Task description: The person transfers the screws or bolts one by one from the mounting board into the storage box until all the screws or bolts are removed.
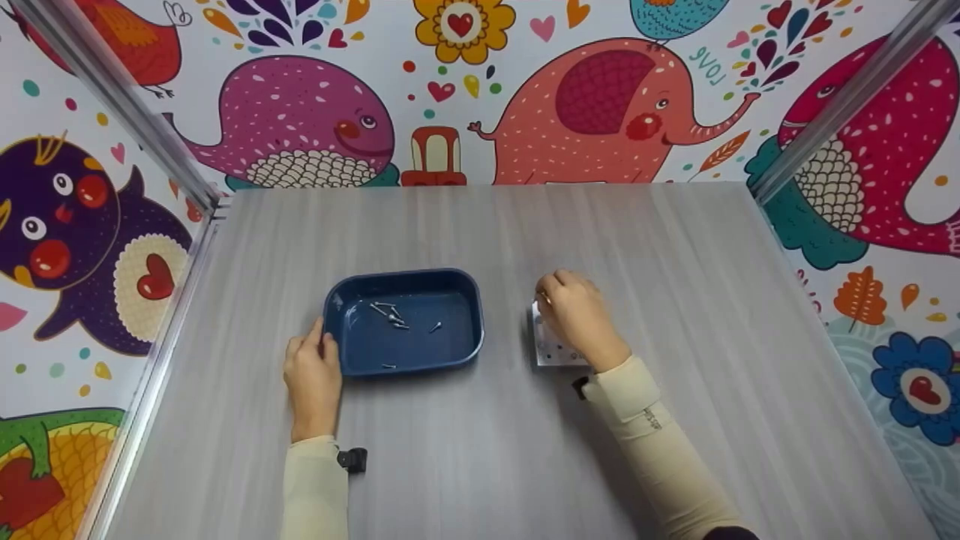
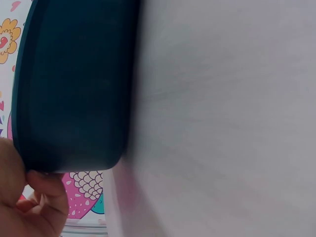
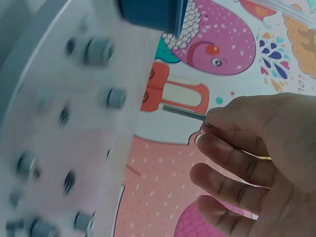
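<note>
On the left, a dark blue rectangular tray (image 1: 405, 351) holds several small silver screws (image 1: 391, 318). My left hand (image 1: 311, 375) is at the tray's left end, its thumb at the rim and a finger against the outer wall. In the left wrist view, the curled fingers (image 2: 47, 185) meet the tray's corner. My right hand (image 1: 581, 319) is over a pale block (image 1: 551, 355) with holes in its face. Between thumb and index finger it pinches a thin silver screw (image 3: 182, 112), shaft pointing away from the fingertips. Several metal fittings (image 3: 100, 51) stand out from the block's face.
A grey wood-grain table (image 1: 480, 450) carries the tray and block, with a gap between them. Metal frame posts (image 1: 142, 127) rise at the table's far corners. Printed cartoon panels (image 1: 450, 90) close off the back and sides.
</note>
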The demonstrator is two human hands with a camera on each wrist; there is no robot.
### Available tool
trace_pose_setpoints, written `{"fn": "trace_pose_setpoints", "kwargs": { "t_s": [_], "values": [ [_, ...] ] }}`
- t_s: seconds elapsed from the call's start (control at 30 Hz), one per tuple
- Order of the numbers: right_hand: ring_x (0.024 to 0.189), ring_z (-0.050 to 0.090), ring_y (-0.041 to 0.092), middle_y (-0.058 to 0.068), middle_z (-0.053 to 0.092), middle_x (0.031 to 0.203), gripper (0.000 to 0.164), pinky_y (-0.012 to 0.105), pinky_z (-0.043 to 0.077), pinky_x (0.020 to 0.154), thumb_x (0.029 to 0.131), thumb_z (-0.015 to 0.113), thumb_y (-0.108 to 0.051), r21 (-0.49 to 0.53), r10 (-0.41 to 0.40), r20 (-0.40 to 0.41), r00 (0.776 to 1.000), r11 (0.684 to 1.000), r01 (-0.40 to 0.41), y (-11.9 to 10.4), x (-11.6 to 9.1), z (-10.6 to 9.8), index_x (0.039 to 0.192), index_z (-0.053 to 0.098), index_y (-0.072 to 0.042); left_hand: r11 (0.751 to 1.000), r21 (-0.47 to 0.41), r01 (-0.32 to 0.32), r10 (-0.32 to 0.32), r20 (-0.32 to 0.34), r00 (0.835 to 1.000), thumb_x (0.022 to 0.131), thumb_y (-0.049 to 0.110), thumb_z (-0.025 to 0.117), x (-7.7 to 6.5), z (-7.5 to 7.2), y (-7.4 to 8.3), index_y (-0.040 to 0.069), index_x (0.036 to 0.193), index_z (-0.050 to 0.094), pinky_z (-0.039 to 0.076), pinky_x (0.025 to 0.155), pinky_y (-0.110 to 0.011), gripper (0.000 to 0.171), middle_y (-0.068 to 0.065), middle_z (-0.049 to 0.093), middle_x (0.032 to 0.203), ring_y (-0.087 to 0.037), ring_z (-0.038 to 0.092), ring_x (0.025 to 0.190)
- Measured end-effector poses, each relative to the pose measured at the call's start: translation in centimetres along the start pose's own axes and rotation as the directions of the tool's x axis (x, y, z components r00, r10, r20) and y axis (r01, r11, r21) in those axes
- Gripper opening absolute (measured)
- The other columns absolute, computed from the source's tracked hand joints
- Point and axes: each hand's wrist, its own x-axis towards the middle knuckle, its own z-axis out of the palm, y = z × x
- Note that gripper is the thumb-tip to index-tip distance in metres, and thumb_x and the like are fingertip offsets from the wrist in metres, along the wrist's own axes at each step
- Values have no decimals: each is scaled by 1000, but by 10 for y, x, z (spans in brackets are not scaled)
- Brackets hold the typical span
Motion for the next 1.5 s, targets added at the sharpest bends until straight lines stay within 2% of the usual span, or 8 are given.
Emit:
{"fn": "trace_pose_setpoints", "kwargs": {
  "t_s": [0.13, 0.37, 0.63, 0.9, 1.13, 1.3, 1.5],
  "values": [
    [73, 62, 26, 8, 64, 84, 3, 41, 53, 63, 91, 70, -7, 22, -26, 17, 1000, 999, 26, -14, 5, 3, 90, 70, -4, 1000, -1, -2, 2, -2, 1000, 97, 0, 60, 0, 0, -1, -10, 127, 63, 47, 84, -56, 32, -30, 59, 95, -46, 58, 89],
    [73, 61, 26, 5, 62, 84, 4, 40, 50, 59, 88, 73, -9, 88, -96, 1, 995, 992, 95, -46, 14, 11, 90, 70, -7, 1000, -2, 15, -15, 8, 1000, 97, 2, 61, 1, -1, 0, -10, 128, 63, 47, 85, -56, 33, -30, 59, 97, -47, 59, 90],
    [72, 60, 22, 3, 63, 84, 4, 36, 49, 59, 89, 73, -10, 90, -175, -3, 984, 980, 175, -70, 18, 22, 91, 70, -7, 1000, 4, 26, -26, 11, 1000, 97, 2, 60, 0, 0, 0, -9, 128, 63, 47, 84, -55, 33, -29, 59, 97, -46, 58, 90],
    [74, 60, 22, 4, 63, 82, 4, 36, 51, 65, 88, 74, -9, 76, -178, 18, 984, 981, 176, -70, 14, 27, 89, 71, -6, 1000, 18, 14, -14, 10, 1000, 98, 2, 60, 0, 1, 0, -9, 129, 62, 48, 80, -54, 33, -29, 58, 94, -43, 58, 84],
    [74, 60, 23, 4, 63, 83, 5, 38, 50, 63, 88, 73, -9, 74, -173, 30, 984, 983, 171, -66, 13, 26, 91, 70, -6, 1000, 12, 13, -13, 10, 1000, 98, 2, 60, 0, 1, 0, -10, 128, 62, 47, 84, -55, 33, -30, 59, 97, -46, 59, 89],
    [75, 60, 23, 4, 62, 83, 5, 39, 47, 62, 88, 73, -7, 84, -151, 29, 988, 985, 148, -58, 10, 18, 92, 69, -8, 1000, 15, 7, -7, 8, 1000, 97, 1, 60, 0, 0, 0, -10, 128, 62, 47, 83, -55, 33, -30, 59, 96, -46, 58, 88],
    [78, 61, 23, 3, 64, 85, 7, 38, 46, 62, 88, 73, -5, 82, -115, 28, 993, 990, 112, -44, 0, -1, 94, 69, -8, 1000, 9, 6, -6, 0, 1000, 97, 1, 61, 0, 1, -2, -10, 127, 63, 47, 83, -55, 32, -30, 59, 96, -46, 59, 88]
  ]
}}
